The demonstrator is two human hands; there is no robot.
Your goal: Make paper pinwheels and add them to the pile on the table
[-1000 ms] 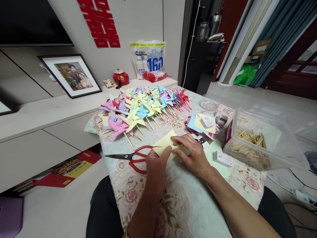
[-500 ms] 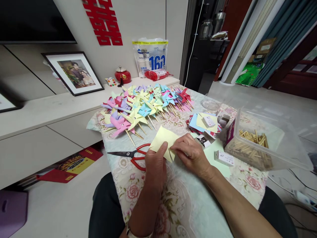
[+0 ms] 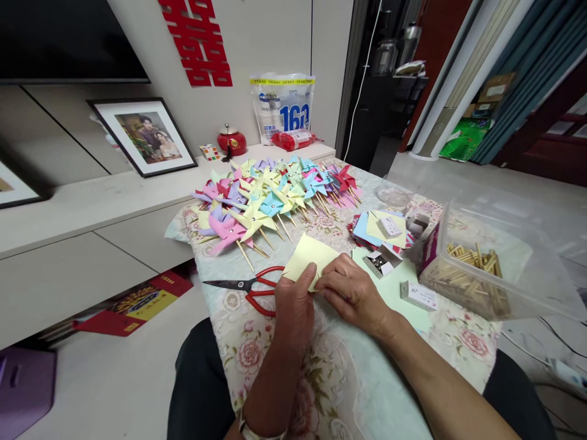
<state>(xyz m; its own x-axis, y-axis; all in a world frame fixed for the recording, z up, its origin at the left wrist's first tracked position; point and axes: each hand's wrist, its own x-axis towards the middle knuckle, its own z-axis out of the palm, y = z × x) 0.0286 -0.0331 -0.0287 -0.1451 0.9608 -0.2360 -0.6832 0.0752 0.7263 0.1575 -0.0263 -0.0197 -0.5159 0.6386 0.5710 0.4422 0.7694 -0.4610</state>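
Observation:
A square sheet of yellow paper [image 3: 308,253] with slits cut in from its corners is between my hands above the table. My left hand [image 3: 296,302] is closed on its lower left part, thumb on top. On the lower right side, the fingers of my right hand [image 3: 348,290] pinch the paper edge and cover that corner. Red-handled scissors [image 3: 261,290] lie on the cloth just left of my left hand. Beyond the paper lie many finished paper pinwheels [image 3: 270,205] on sticks, in yellow, pink, blue, purple and red.
To the right are an opened small box of metal pins [image 3: 380,261], a closed small white box [image 3: 419,296], a stack of coloured paper squares [image 3: 373,229] and a clear plastic bin [image 3: 452,290] of short sticks. A flowered tablecloth [image 3: 257,348] covers the table.
My right hand has moved slightly inward over the paper's right edge, and the slit flap that stuck out below is now tucked under my fingers. The view has shifted slightly.

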